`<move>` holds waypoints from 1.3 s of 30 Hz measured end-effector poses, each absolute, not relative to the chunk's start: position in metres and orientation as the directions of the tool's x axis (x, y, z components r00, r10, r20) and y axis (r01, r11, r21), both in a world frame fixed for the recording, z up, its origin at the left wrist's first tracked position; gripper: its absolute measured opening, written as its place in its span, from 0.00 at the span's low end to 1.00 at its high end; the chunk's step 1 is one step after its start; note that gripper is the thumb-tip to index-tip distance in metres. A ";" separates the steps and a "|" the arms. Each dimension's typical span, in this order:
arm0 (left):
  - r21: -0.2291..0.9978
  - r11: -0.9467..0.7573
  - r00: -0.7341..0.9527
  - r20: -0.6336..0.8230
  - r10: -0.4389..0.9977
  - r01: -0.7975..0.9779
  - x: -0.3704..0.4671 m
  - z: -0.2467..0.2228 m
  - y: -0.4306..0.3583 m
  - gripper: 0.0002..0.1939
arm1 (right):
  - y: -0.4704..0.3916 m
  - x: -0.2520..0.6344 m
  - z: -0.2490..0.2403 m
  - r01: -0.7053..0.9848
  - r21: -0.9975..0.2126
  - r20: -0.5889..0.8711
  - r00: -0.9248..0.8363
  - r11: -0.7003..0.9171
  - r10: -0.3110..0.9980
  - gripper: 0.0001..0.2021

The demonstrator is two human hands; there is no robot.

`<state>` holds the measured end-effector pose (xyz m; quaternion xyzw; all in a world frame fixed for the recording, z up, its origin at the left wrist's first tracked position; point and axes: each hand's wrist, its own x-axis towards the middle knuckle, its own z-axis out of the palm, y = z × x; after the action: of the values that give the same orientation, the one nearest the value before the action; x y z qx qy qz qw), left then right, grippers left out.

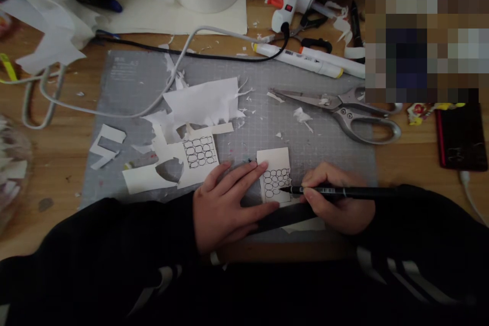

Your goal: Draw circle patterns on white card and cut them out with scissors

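The person wears a black long-sleeved top [153, 229]; pale grey-white stripes [405, 270] cross both sleeves, slanting in short bands. The cuffs are plain black, and both hands are bare.

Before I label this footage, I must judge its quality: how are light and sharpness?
Head view: dim overall, the black sleeves losing most detail; head view: right hand slightly soft, perhaps from motion, but the small card with drawn ovals legible; head view: a pixelated block hides part of the upper right.
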<state>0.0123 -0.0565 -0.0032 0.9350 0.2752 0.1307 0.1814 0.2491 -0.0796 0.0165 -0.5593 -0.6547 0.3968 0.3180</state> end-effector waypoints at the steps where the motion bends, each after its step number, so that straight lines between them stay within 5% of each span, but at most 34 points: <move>1: 0.412 -0.784 0.815 0.146 0.560 0.465 0.012 -0.003 -0.056 0.22 | -0.080 0.249 0.016 0.484 -0.872 -0.027 -0.179 0.065 0.983 0.06; 21: 0.409 -0.778 0.808 0.146 0.571 0.476 0.013 -0.002 -0.057 0.18 | -0.079 0.253 0.017 0.472 -0.882 -0.067 -0.110 -0.007 0.992 0.06; 39: 0.410 -0.780 0.814 0.136 0.564 0.472 0.012 -0.002 -0.056 0.19 | -0.075 0.255 0.019 0.455 -0.890 -0.092 -0.232 0.024 0.968 0.06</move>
<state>0.0125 -0.0560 -0.0020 0.9350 0.2770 0.1267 0.1818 0.2546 -0.0752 0.0193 -0.5455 -0.6525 0.4361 0.2942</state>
